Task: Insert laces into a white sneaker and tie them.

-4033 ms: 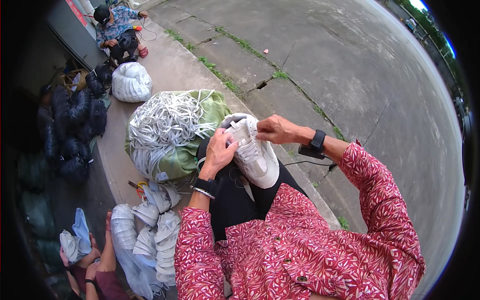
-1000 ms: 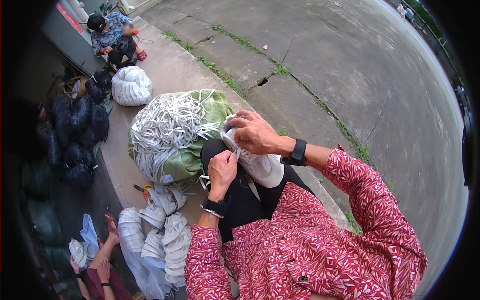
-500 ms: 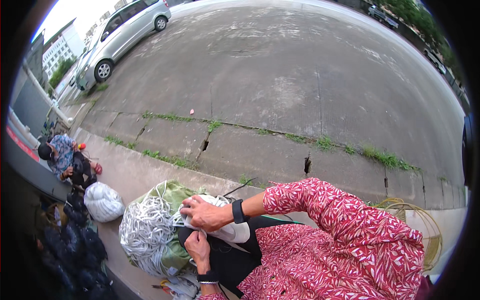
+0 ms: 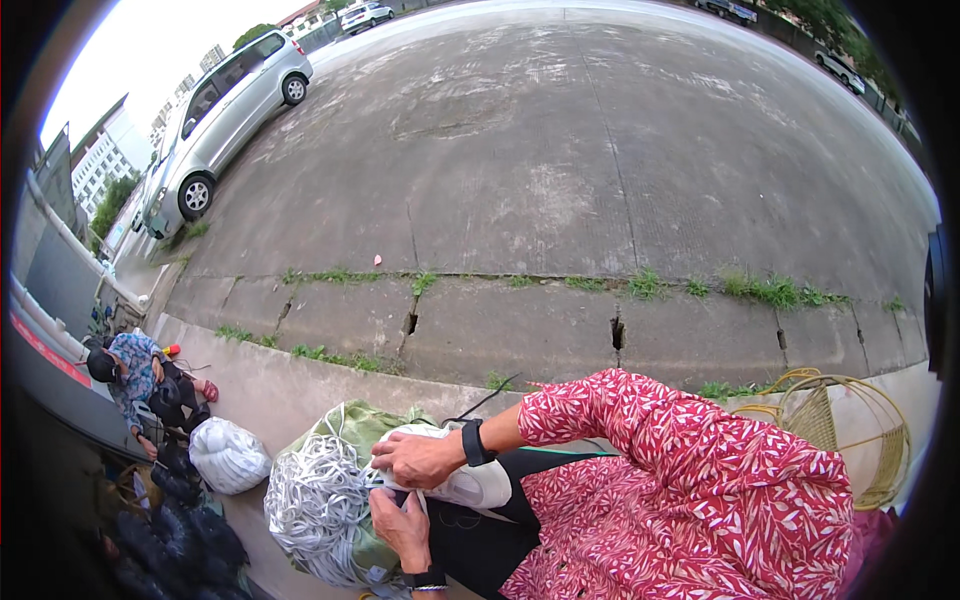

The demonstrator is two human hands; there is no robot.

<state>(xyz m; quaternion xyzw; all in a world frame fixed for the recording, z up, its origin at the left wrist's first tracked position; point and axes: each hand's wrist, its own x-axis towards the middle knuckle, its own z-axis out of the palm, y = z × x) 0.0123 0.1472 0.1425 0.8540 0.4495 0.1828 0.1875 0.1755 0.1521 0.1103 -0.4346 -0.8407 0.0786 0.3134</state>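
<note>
A pale shoe point(image 4: 478, 484) lies across my black-clad lap. My right hand point(image 4: 420, 458), with a dark band at the wrist, curls over the shoe from above, its fingers closed at the opening. Just below, my left hand point(image 4: 402, 527) pinches something with thumb and forefinger at the shoe's near edge. It looks like a white lace, largely covered by the fingers. Against both hands' left side rests a large tangled heap of white laces point(image 4: 315, 500) on a green sack point(image 4: 372, 425).
A stuffed white sack point(image 4: 229, 456) stands left of the laces. Beyond it a seated person point(image 4: 135, 375) handles dark things near black bags point(image 4: 180, 545). A yellow wicker basket point(image 4: 808, 418) is at my right. A silver van point(image 4: 225, 115) is parked on the concrete yard.
The view has shifted, so the hands, shoe and laces appear lower. My right hand's fingers have drawn in closer together on the shoe; my left hand stays close beneath it.
</note>
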